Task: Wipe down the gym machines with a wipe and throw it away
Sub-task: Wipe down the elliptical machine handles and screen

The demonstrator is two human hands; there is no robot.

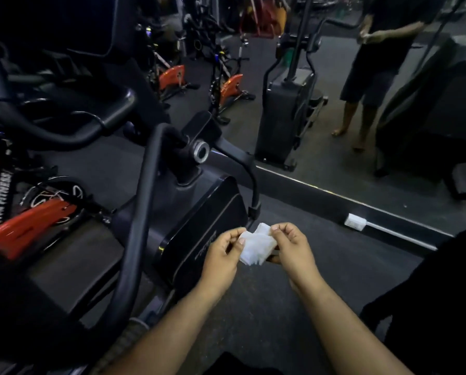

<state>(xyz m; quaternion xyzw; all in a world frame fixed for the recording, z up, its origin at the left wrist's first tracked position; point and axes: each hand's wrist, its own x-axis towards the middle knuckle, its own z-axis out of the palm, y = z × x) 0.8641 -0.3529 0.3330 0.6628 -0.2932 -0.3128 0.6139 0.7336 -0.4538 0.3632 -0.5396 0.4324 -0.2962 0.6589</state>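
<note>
A white folded wipe (256, 246) hangs between both hands above the dark floor. My left hand (222, 254) pinches its left edge with thumb and fingers. My right hand (291, 246) pinches its upper right corner, fingers curled. Just left of the hands stands a black elliptical machine (199, 212) with a glossy housing, a curved handle bar (140, 212) and a silver pivot (200, 151). The hands are close to the housing but not touching it.
A wall mirror (361, 158) ahead reflects the machine and a standing person (372, 63). An orange and black exercise bike (23, 223) stands at the left. A white socket box (355, 221) sits on the mirror's base. A dark machine (442, 293) is at the right.
</note>
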